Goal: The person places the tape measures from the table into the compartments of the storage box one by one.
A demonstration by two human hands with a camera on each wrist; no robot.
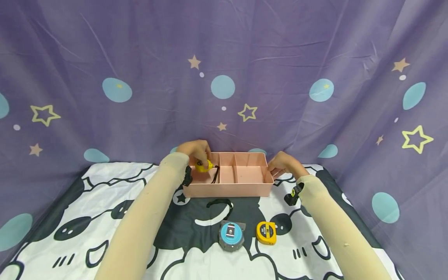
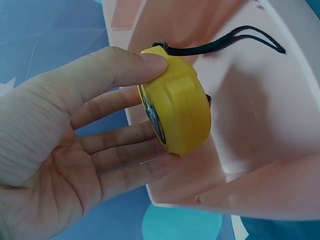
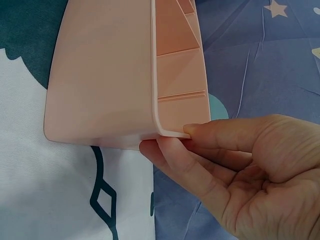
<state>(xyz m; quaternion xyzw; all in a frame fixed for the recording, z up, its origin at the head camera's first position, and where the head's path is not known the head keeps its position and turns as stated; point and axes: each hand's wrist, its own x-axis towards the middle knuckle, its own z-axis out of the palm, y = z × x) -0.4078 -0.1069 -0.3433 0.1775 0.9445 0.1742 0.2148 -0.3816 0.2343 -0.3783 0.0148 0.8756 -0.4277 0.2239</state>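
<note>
While the right hand (image 1: 282,162) pinches the pink box (image 1: 227,190) at its right end, the left hand (image 1: 196,149), nearer, has the yellow tape measure (image 2: 182,105) between thumb and fingers at the left compartment (image 1: 203,178), strap (image 2: 200,49) end rightward; can't tell floor contact.

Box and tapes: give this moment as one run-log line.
left hand: holds yellow tape at left end of box | right hand: pinches box's right end | blue tape, orange tape: on cloth, nearer than box
</note>
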